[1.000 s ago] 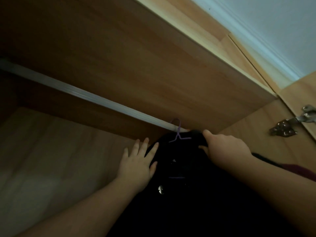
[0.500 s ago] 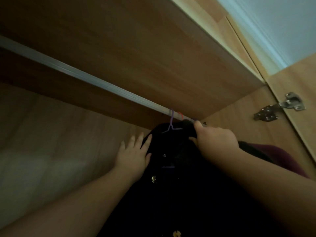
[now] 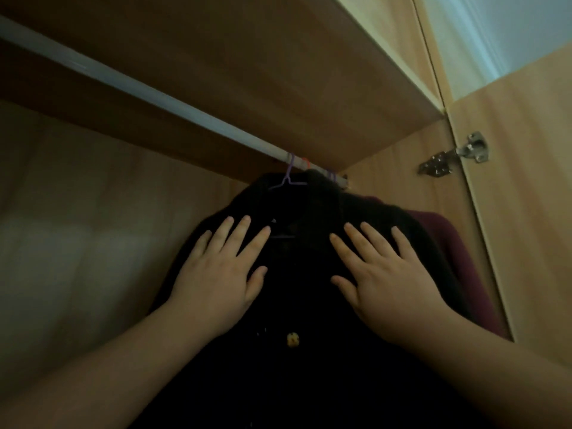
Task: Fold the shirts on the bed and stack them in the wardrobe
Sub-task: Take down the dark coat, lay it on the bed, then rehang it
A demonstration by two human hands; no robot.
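Note:
A black garment [image 3: 297,305] with small gold buttons hangs on a purple hanger [image 3: 289,176] from the silver rail [image 3: 173,102] inside the wooden wardrobe. My left hand [image 3: 221,274] lies flat on its left shoulder area, fingers spread. Flat on the right side of the same garment rests my right hand [image 3: 383,277], fingers apart. Neither hand grips anything. A dark maroon garment [image 3: 458,252] hangs just behind, to the right.
A wooden shelf [image 3: 278,66] runs directly above the rail. The wardrobe back panel [image 3: 77,227] fills the left. On the right stand the side wall and the open door with a metal hinge [image 3: 455,157].
My right hand has let go of the garment's collar near the rail and now lies flat on the fabric. My left hand stays flat on the left side. The view has moved closer.

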